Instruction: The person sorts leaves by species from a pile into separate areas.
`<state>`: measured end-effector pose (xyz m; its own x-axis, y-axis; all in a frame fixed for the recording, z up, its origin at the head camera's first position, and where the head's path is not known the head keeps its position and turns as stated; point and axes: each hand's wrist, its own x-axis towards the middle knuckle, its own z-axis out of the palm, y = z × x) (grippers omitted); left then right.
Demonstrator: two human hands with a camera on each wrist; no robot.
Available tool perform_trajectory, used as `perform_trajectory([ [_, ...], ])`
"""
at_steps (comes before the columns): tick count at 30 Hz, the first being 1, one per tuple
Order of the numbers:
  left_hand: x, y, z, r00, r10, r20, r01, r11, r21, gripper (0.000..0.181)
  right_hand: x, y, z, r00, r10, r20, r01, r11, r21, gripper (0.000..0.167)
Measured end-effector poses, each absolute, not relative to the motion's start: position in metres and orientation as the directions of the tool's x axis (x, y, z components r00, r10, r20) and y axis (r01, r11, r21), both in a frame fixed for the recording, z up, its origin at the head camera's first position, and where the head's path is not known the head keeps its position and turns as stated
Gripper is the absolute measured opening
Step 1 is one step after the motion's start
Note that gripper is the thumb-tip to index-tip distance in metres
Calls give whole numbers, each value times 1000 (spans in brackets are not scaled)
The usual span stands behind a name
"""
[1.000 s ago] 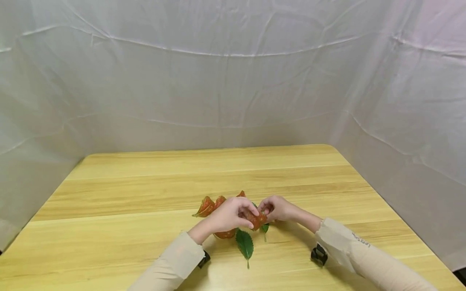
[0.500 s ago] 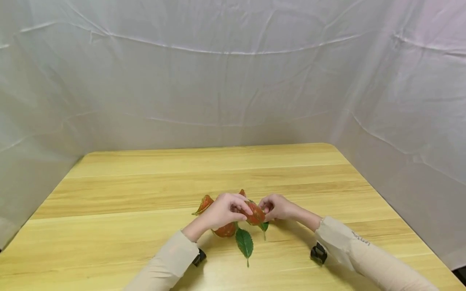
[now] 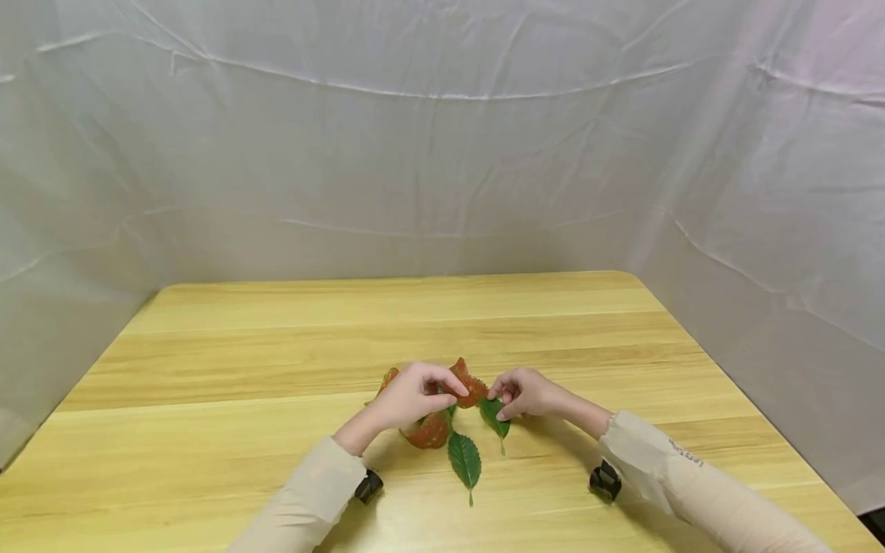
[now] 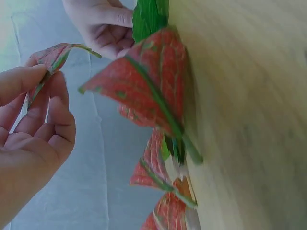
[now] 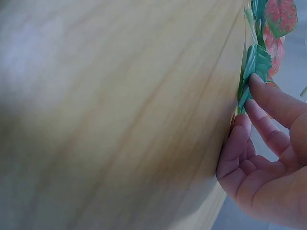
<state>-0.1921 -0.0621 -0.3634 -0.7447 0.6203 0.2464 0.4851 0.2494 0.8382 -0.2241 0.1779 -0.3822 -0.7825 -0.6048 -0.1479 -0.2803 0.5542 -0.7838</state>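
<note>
My left hand (image 3: 408, 395) pinches a red leaf (image 4: 52, 56) with a green midrib between thumb and fingertips, raised off the table in the left wrist view. To its right, my right hand (image 3: 528, 393) pinches a green serrated leaf (image 3: 494, 415) near the tabletop; the right wrist view has thumb and forefinger on that green leaf (image 5: 259, 62). Under and beside the left hand lie several red leaves (image 3: 429, 432), partly hidden by it. Another green leaf (image 3: 464, 459) lies between the hands, its stem pointing at me.
The leaves sit on a wood-grain table (image 3: 276, 346). Pale grey sheeting (image 3: 415, 169) hangs behind it and along both sides. A black wrist camera (image 3: 369, 486) hangs below the left sleeve, and another black camera (image 3: 605, 481) below the right.
My left hand has shifted left and slightly away from me with the red leaf, uncovering more of the green leaf at my right hand. The right hand stays almost in place.
</note>
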Motion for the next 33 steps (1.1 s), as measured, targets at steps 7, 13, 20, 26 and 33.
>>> perform_trajectory([
  [7, -193, -68, -363, -778, 565, 276, 440, 175, 881, 14, -223, 179, -383, -780, -608, -149, -278, 550, -787, 23],
  [13, -195, -74, -366, -819, 516, 250, 362, 126, 924, 12, -223, 178, -382, -784, -602, -152, -274, 555, -785, 23],
  [20, -196, -89, -366, -853, 465, 239, 366, 206, 907, 13, -222, 178, -382, -783, -603, -151, -273, 552, -788, 23],
  [26, -198, -103, -364, -878, 406, 253, 381, 273, 883, 14, -223, 178, -384, -784, -603, -148, -277, 553, -786, 23],
  [33, -200, -120, -364, -935, 280, 217, 305, 326, 895, 12, -224, 177, -384, -782, -605, -147, -285, 558, -779, 23],
])
